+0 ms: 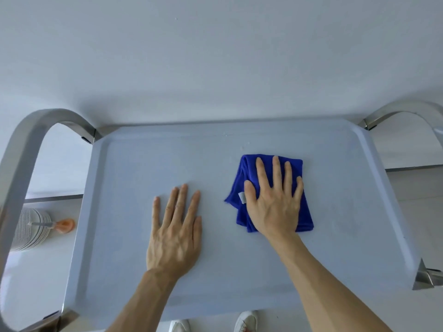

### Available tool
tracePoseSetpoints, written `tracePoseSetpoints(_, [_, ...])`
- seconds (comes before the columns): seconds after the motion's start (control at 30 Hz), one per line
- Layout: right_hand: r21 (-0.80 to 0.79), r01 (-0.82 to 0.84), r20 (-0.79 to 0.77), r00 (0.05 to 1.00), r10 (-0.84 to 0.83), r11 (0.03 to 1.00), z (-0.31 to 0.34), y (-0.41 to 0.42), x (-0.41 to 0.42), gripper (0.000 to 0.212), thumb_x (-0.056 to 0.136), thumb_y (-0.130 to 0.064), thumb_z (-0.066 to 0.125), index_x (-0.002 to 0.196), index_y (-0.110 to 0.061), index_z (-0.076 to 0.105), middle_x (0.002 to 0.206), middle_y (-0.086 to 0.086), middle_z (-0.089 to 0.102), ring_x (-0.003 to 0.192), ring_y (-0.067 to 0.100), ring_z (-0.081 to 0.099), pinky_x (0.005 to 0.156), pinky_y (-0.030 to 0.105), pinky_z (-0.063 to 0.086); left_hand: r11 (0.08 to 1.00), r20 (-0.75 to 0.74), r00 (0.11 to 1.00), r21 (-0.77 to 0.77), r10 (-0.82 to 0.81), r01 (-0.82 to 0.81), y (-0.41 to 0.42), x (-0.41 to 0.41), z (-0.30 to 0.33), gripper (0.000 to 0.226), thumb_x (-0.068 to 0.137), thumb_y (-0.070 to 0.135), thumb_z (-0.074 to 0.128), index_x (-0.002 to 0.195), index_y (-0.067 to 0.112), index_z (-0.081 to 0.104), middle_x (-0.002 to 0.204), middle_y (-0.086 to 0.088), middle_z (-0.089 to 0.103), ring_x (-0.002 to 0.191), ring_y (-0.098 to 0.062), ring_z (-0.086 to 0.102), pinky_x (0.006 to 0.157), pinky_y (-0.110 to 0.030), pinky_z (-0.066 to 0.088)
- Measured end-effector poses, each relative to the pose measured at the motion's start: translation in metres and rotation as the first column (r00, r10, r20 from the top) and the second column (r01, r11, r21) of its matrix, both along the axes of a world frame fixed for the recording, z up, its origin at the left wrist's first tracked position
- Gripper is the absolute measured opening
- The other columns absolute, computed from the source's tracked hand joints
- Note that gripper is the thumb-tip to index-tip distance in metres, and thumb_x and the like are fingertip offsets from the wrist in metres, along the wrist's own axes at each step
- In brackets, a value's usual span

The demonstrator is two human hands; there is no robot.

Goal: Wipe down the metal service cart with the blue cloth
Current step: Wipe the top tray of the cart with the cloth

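Blue cloth (pixel 271 168) lies folded into a soft pad directly under the right hand (pixel 273 202), whose straight, spread fingers press it flat onto the cart top (pixel 134 164). It looks light, plush and limp, likely to bunch if pushed from one edge, so a flat palm over its middle seems the best hold. Just beside it, the left hand (pixel 175 233) rests flat on the bare surface, holding nothing. That top is smooth, pale and shallow-rimmed; the curved handles (pixel 26 149) beyond the left hand are brushed metal.
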State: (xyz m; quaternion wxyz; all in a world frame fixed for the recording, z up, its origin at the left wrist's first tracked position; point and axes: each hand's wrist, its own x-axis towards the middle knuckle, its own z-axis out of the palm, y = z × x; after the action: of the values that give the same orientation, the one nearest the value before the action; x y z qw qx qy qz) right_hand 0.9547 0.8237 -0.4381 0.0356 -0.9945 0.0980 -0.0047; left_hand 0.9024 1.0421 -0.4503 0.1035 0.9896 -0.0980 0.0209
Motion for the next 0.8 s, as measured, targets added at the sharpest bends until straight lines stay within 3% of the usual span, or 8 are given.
tracePoseSetpoints(0.13, [0.031, -0.2, 0.013, 0.98, 0.2, 0.979, 0.002, 0.01, -0.018, 0.059, 0.101, -0.057, 0.033, 0.155, -0.033, 0.031, 0.164, 0.006, 0.024, 0.152, 0.031, 0.018, 0.12, 0.057, 0.017, 0.999, 0.024, 1.0, -0.032, 0.001, 0.0, 0.0, 0.0, 0.001, 0.051, 0.103, 0.028, 0.029, 0.15, 0.014, 0.04, 0.159, -0.013, 0.032, 0.149, -0.027, 0.027, 0.119, -0.059, 0.021])
tracePoseSetpoints(0.23, [0.052, -0.512, -0.026, 0.858, 0.514, 0.857, -0.002, -0.011, -0.069, 0.059, 0.101, -0.057, 0.033, 0.156, -0.037, 0.023, 0.167, -0.001, 0.016, 0.154, 0.026, 0.012, 0.118, 0.055, 0.021, 1.0, 0.021, 1.0, -0.031, 0.001, 0.0, -0.001, 0.0, 0.001, 0.051, 0.103, 0.029, 0.029, 0.152, 0.015, 0.037, 0.16, -0.011, 0.03, 0.15, -0.026, 0.026, 0.119, -0.059, 0.02])
tracePoseSetpoints(0.33, [0.036, -0.667, -0.053, 0.743, 0.668, 0.744, -0.004, -0.053, -0.076, 0.06, 0.1, -0.057, 0.035, 0.156, -0.04, 0.021, 0.167, -0.006, 0.015, 0.154, 0.022, 0.014, 0.119, 0.052, 0.021, 1.0, 0.008, 1.0, -0.029, 0.0, 0.0, -0.001, 0.003, -0.001, 0.051, 0.103, 0.029, 0.027, 0.153, 0.016, 0.036, 0.161, -0.011, 0.029, 0.15, -0.026, 0.025, 0.119, -0.059, 0.02])
tracePoseSetpoints(0.43, [0.017, -0.608, -0.043, 0.793, 0.608, 0.794, -0.001, -0.075, -0.029, 0.057, 0.101, -0.054, 0.034, 0.155, -0.04, 0.026, 0.165, -0.004, 0.021, 0.153, 0.022, 0.019, 0.12, 0.051, 0.023, 0.999, 0.0, 1.0, -0.035, 0.003, -0.003, -0.002, 0.005, -0.001, 0.052, 0.102, 0.028, 0.03, 0.152, 0.016, 0.038, 0.161, -0.011, 0.029, 0.149, -0.027, 0.026, 0.118, -0.06, 0.021])
tracePoseSetpoints(0.53, [-0.007, -0.335, -0.026, 0.942, 0.335, 0.942, 0.004, -0.056, 0.037, 0.059, 0.099, -0.054, 0.033, 0.155, -0.034, 0.03, 0.164, 0.003, 0.024, 0.151, 0.028, 0.022, 0.121, 0.053, 0.02, 0.999, 0.0, 1.0, -0.037, 0.005, -0.005, 0.0, 0.004, -0.001, 0.052, 0.101, 0.027, 0.031, 0.151, 0.015, 0.038, 0.16, -0.011, 0.03, 0.149, -0.027, 0.027, 0.118, -0.06, 0.021])
tracePoseSetpoints(0.63, [0.023, -0.061, 0.011, 0.998, 0.061, 0.998, 0.003, -0.002, 0.072, 0.06, 0.1, -0.056, 0.035, 0.154, -0.032, 0.032, 0.163, 0.008, 0.026, 0.151, 0.033, 0.02, 0.12, 0.057, 0.016, 1.0, -0.007, 1.0, -0.028, 0.0, 0.0, 0.001, 0.003, 0.0, 0.053, 0.101, 0.028, 0.032, 0.152, 0.015, 0.037, 0.16, -0.012, 0.029, 0.15, -0.027, 0.026, 0.118, -0.06, 0.02])
tracePoseSetpoints(0.7, [0.025, -0.148, 0.062, 0.987, 0.146, 0.989, 0.0, 0.028, 0.062, 0.058, 0.1, -0.056, 0.035, 0.153, -0.031, 0.036, 0.163, 0.008, 0.028, 0.151, 0.033, 0.023, 0.12, 0.058, 0.017, 1.0, -0.001, 1.0, -0.028, -0.002, 0.002, 0.001, 0.003, 0.0, 0.053, 0.101, 0.027, 0.032, 0.151, 0.014, 0.037, 0.16, -0.013, 0.031, 0.149, -0.028, 0.028, 0.118, -0.06, 0.021])
tracePoseSetpoints(0.8, [0.031, -0.491, 0.041, 0.871, 0.49, 0.87, -0.006, 0.025, 0.013, 0.056, 0.102, -0.055, 0.032, 0.155, -0.036, 0.029, 0.165, 0.001, 0.022, 0.154, 0.026, 0.015, 0.12, 0.056, 0.02, 1.0, 0.002, 1.0, -0.026, -0.016, 0.017, 0.001, 0.003, 0.002, 0.053, 0.1, 0.027, 0.031, 0.152, 0.014, 0.037, 0.16, -0.013, 0.031, 0.149, -0.028, 0.028, 0.117, -0.061, 0.022])
